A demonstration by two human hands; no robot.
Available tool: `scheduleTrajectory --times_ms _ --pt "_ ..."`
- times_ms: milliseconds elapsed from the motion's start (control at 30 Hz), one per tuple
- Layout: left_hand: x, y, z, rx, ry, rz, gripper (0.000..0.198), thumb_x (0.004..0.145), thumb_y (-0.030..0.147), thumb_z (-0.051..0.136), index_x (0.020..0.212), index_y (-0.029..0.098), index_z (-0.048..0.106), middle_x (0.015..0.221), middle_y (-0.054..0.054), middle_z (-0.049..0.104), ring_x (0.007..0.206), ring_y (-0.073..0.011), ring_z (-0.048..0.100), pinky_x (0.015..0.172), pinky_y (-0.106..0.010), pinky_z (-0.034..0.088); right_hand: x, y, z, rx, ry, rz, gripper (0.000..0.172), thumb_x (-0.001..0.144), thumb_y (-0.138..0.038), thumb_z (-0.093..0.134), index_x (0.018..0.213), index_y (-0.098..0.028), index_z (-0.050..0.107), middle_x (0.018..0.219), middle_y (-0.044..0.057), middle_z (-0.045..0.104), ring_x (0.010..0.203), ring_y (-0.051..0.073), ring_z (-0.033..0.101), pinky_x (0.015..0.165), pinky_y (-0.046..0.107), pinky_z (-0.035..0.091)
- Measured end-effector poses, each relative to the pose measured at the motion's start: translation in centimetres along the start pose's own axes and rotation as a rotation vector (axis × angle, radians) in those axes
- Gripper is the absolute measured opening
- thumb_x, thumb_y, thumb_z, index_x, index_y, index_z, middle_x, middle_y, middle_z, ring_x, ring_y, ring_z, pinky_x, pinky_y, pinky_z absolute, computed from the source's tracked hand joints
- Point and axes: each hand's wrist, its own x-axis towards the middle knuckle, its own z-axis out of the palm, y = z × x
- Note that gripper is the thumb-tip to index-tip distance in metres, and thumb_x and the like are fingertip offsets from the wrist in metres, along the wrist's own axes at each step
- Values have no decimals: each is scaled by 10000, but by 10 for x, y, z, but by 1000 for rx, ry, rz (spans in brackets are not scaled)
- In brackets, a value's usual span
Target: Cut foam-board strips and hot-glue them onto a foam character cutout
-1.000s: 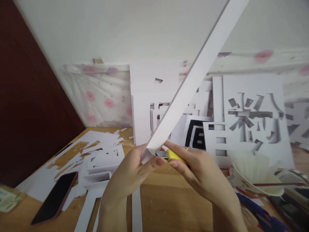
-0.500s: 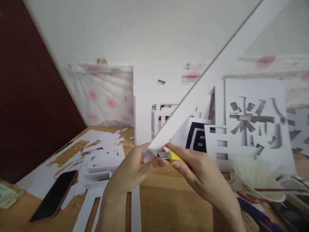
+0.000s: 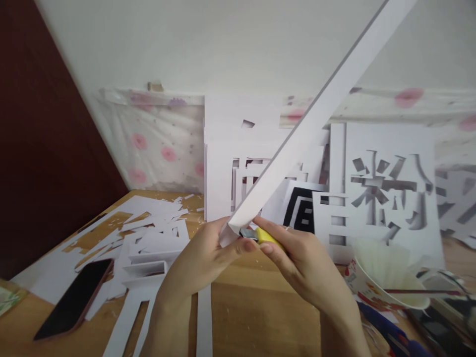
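Note:
My left hand (image 3: 208, 255) is closed around the lower end of a long white strip (image 3: 286, 153), which looks like thin board or stiff paper. The strip slants up to the right, past the top of the view. In my right hand (image 3: 297, 253) is a yellow utility knife (image 3: 268, 238), gripped between thumb and fingers. Its metal blade end (image 3: 248, 233) meets the strip's lower end, close to my left thumb. The blade's very tip is hard to make out against the strip. Both hands are above the wooden table (image 3: 256, 317).
White cut-outs and scraps (image 3: 159, 225) cover the table's left, beside a phone (image 3: 76, 300). Cut-out sheets (image 3: 394, 144) and a black-printed sheet (image 3: 293, 210) lean at the back. At right are a paper bowl (image 3: 368, 287) of pale sticks and a blue-handled tool (image 3: 386, 327).
The whole view has shifted slightly. The strip's upper end has swung a little left and stands steeper. Both hands keep their holds, with the blade still at the strip's lower end.

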Motion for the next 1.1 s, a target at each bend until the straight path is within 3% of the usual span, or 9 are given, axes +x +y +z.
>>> scheduleTrajectory --times_ms 267,533,767,1100 --pt "1 -1 0 31 36 -12 442 867 492 642 1217 222 630 816 6 658 741 -173 595 688 -263 459 -1 -1 0 4 0 22 525 1010 -560 348 1335 -233 600 730 10 705 575 138 625 529 228 434" --pt "4 -1 2 43 21 -3 281 875 476 617 932 200 618 700 39 549 655 -132 513 628 -240 445 1 -2 1 -62 40 3 564 1016 -569 306 1329 -212 610 734 17 705 540 125 610 516 223 430" --pt "6 1 4 35 22 -17 352 880 513 587 744 191 544 649 30 526 616 -126 509 581 -236 427 5 1 2 -60 21 7 577 1015 -582 292 1303 -211 627 655 -6 664 502 121 581 492 222 406" --pt "7 1 4 126 96 -42 371 840 528 605 688 197 536 599 23 542 582 -131 528 517 -227 422 5 3 1 -18 -5 44 583 1007 -595 306 1344 -222 602 689 -2 674 512 115 570 512 221 408"
